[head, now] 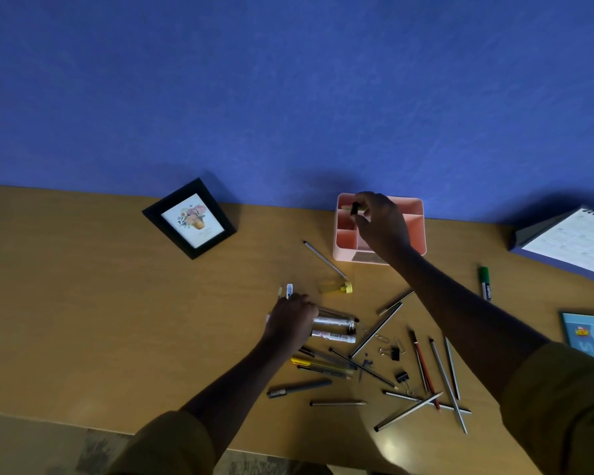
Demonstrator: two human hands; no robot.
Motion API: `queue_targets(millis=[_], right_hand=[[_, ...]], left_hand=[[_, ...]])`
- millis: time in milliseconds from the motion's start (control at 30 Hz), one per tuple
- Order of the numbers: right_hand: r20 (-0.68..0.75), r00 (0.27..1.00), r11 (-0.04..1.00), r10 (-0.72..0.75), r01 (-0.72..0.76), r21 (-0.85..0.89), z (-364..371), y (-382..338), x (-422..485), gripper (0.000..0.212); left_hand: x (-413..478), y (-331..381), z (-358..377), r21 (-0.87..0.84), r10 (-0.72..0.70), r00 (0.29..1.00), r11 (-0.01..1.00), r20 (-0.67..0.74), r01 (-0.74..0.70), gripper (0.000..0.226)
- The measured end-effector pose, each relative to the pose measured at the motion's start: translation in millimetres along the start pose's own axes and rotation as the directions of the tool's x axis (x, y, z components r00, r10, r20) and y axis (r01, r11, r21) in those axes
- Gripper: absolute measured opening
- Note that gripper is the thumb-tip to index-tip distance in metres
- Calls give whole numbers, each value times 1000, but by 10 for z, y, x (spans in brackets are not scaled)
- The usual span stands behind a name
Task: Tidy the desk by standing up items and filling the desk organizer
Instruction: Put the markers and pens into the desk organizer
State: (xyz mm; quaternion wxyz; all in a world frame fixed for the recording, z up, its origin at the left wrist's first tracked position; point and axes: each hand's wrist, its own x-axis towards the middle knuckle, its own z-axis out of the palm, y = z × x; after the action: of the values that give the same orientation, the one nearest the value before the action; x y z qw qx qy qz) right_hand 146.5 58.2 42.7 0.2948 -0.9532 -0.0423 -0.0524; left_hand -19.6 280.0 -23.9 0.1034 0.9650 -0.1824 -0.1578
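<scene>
Olive sleeves [172,443], mine, nearest. Left hand [290,323]: fingers curled around two markers [335,329] lying on desk [83,303]. Right hand [381,224]: pinching yellow pen [354,208], black-capped, over organizer [416,209], rear-left compartment; organizer pink, against wall [288,97]. Pencils [422,406]: scattered, flat.

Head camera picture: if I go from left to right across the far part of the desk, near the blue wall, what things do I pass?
Black picture frame → pink organizer → green marker → calendar.
</scene>
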Motion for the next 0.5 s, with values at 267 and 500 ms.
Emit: queue_targets(millis=[267, 500], right_hand=[[-87, 996, 998, 16, -11, 56, -106, 5, -382, 45], [59, 989, 986, -136, 130, 100, -112, -50, -1273, 37]], left_hand=[[38, -17, -36, -23, 26, 1000, 999, 5, -26, 14], [30, 0, -122, -69, 86, 996, 994, -27, -88, 12]])
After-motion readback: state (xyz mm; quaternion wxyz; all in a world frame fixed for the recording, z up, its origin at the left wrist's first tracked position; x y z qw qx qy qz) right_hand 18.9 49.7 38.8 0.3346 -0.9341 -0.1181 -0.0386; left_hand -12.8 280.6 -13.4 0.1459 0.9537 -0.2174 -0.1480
